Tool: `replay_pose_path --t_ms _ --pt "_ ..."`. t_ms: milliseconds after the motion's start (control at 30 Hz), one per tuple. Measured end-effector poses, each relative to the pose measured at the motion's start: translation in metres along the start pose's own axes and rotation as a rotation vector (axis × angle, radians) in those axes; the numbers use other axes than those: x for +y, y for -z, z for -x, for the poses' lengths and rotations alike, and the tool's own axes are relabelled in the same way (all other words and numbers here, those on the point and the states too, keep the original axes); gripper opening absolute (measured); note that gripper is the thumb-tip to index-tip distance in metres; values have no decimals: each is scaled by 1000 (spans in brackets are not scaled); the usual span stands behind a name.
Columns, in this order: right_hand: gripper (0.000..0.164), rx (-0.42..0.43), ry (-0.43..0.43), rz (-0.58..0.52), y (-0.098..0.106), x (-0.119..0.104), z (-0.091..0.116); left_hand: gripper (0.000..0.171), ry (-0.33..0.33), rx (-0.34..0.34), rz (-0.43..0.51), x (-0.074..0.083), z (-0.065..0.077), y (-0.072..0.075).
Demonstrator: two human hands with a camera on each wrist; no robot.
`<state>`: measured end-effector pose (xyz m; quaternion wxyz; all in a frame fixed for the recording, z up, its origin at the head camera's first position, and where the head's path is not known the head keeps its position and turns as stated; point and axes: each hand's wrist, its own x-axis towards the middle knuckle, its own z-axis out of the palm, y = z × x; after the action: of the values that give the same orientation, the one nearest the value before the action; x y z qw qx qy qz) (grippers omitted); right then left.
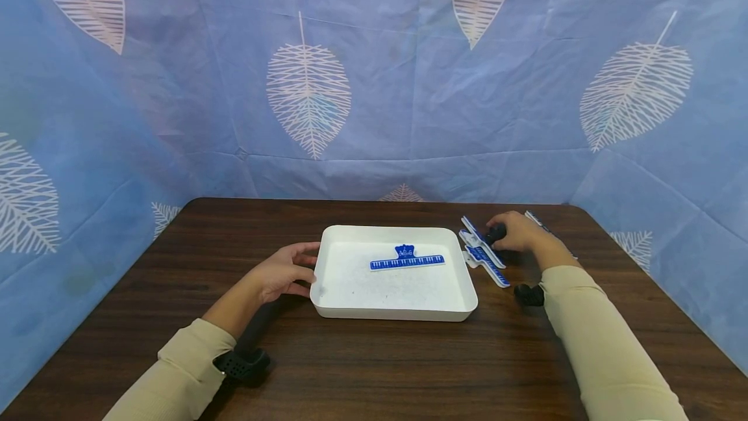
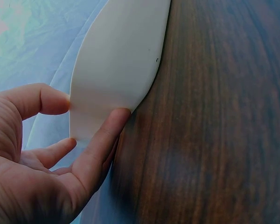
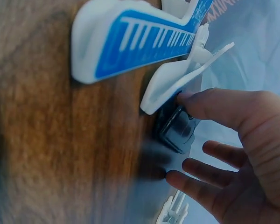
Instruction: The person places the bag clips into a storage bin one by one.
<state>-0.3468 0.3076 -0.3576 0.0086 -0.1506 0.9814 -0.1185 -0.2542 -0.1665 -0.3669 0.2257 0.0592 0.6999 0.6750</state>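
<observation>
Beside the left end of a white tray (image 1: pixel 394 314) is my left hand (image 1: pixel 286 271), its thumb and fingertips touching the outer wall and rim. A blue-and-white clip (image 1: pixel 407 263) with a piano-key pattern lies inside the tray. My right hand (image 1: pixel 517 231) reaches down beyond the tray's right end, around a small black object (image 3: pixel 177 128), perhaps a clip. In the right wrist view the thumb (image 3: pixel 214 105) meets its edge, while the other fingers are spread apart from it. Blue-and-white piano-key clips (image 1: pixel 489 265) lie between this hand and the tray.
Another white-and-blue clip (image 1: pixel 537 219) lies to the right of my right hand, partly hidden by it. The dark wooden table (image 1: pixel 374 369) has rounded back corners. A blue cloth (image 1: pixel 374 115) with white leaf prints hangs behind it and along both sides.
</observation>
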Motion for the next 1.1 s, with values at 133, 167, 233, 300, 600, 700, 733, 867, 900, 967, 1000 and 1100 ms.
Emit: replay_pose_path --t_ms 133,167,233,300,600,700,733,867,900,967,1000,1100 --pt "47 -20 2 -2 1 1 -1 75 1 6 -2 0 0 0" --pt "47 -23 3 2 1 2 -1 75 1 9 -3 1 1 -1" --pt "46 -31 2 6 1 2 -1 75 0 13 -3 1 1 -1" --pt "46 -34 -1 9 1 2 -1 75 -1 17 -4 1 2 -2" --pt "37 -30 4 6 0 1 3 75 1 27 -1 0 1 -1" --pt "36 -29 0 -3 0 0 4 75 3 27 -1 -1 0 -1" --pt "36 -29 2 -5 0 0 5 75 4 28 -1 -1 0 0" --pt "36 -13 17 -5 0 0 9 74 2 25 -1 -2 0 0" --pt "37 -10 22 -8 1 0 10 74 0 21 -1 -2 0 0" --pt "37 -1 28 -11 1 1 11 74 -3 13 1 -2 0 1" --pt "37 3 29 -13 1 2 12 74 -4 10 1 -2 0 1" --pt "37 12 34 -17 2 4 14 74 -7 9 4 -2 -1 1"
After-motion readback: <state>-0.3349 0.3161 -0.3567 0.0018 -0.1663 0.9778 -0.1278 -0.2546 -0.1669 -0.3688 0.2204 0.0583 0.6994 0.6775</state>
